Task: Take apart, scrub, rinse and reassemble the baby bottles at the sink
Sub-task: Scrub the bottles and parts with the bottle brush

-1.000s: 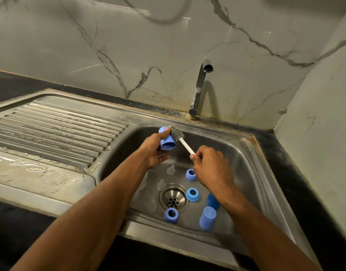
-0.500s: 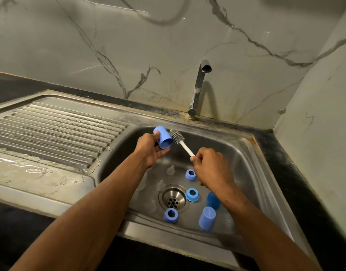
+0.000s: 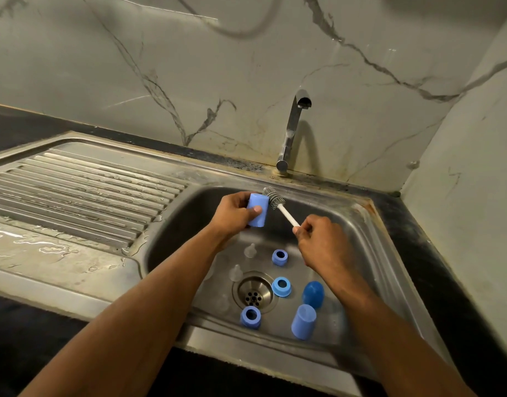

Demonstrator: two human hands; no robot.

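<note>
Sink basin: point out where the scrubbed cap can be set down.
Bare floor lies behind the rear blue ring, below the tap; the ribbed drainboard is free too. Around the drain, rings, caps and clear teats crowd.

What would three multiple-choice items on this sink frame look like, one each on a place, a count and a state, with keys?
1. Where does the brush head sit?
A. Beside the blue cap held in the left hand, over the basin
B. On the draining board
C. Inside the drain

2. How many blue threaded rings lie on the sink floor?
A. One
B. Three
C. Five

3. What is the tap doing?
A. Running onto the cap
B. Running into the drain
C. Giving no visible water

Answers:
1 A: the bristles lie just right of the cap, with the right hand gripping the white handle.
2 B: one sits above the drain, one right of it, one below it.
3 C: no stream shows under the spout.
</note>
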